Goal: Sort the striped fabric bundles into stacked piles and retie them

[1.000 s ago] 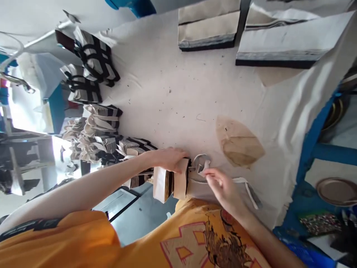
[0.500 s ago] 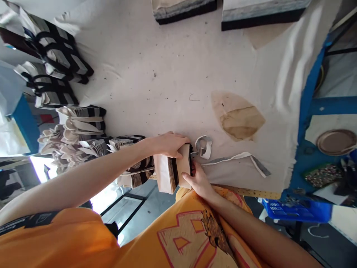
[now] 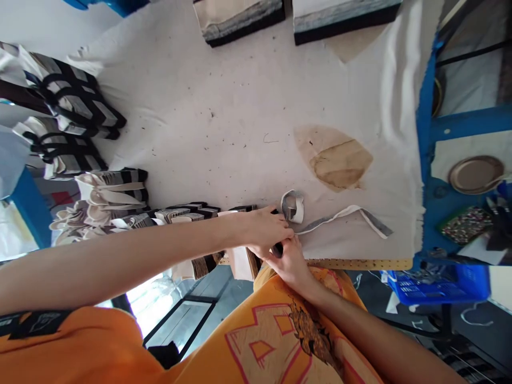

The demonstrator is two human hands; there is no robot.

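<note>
My left hand [image 3: 269,228] reaches over the front edge of the table, its fingers curled down over a stack of cut fabric pieces with a dark edge. Most of that stack is hidden under the hands. Opposite it, my right hand [image 3: 291,264] grips the stack's right side, its fingertips meeting those of the left. Just beyond the fingers lies a white and grey fabric strip [image 3: 344,213], with a curled loop at one end and a loose tail to the right. Left of the hands stands another stack of pale pieces [image 3: 239,261], partly covered by my left arm.
Several bundles of pieces tied with black strips [image 3: 76,96] stand at the left. Pale rounded pieces [image 3: 100,200] are stacked below them. Two thick fabric stacks [image 3: 344,24] lie at the far edge. A brown stain [image 3: 340,162] marks the cloth-covered table [image 3: 180,117]. A blue basket [image 3: 444,285] sits lower right.
My left hand has shifted right and down across the top of the stack, covering it. My right hand's fingers have closed in towards it. The view has shifted slightly.
</note>
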